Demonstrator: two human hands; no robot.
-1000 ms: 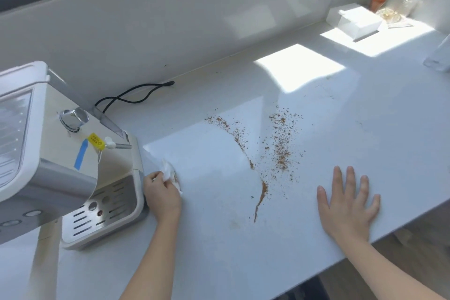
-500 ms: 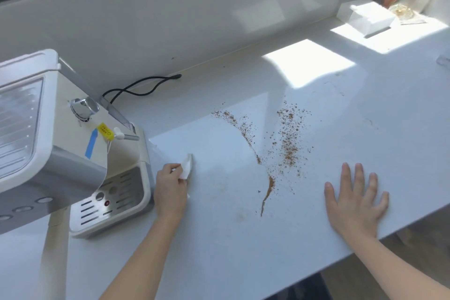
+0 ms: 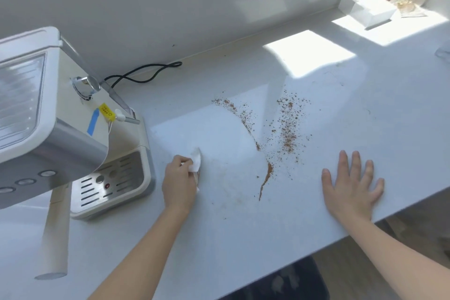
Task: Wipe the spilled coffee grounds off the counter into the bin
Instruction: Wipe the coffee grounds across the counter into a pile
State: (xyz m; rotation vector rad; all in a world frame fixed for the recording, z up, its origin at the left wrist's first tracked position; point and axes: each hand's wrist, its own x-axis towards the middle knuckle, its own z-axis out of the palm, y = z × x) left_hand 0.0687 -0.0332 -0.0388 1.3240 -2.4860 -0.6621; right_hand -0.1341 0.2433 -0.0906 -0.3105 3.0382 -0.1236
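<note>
Brown coffee grounds [image 3: 287,129] lie scattered on the white counter [image 3: 243,238], in a thin curved streak and a looser patch to its right. My left hand [image 3: 180,182] grips a small white tissue [image 3: 196,161] and holds it down on the counter, left of the grounds. Flat on the counter near the front edge, my right hand [image 3: 350,185] rests with fingers spread, to the right of the streak. A dark bin [image 3: 287,285] shows partly below the counter's front edge.
A white and silver coffee machine [image 3: 48,124] with a drip tray [image 3: 109,182] stands at the left, close to my left hand. Its black cord [image 3: 146,73] runs along the back wall. A white box [image 3: 367,8] and small items sit at the far right corner.
My left hand with the tissue has slid right, away from the machine's tray and towards the grounds. My right hand stays flat in the same spot.
</note>
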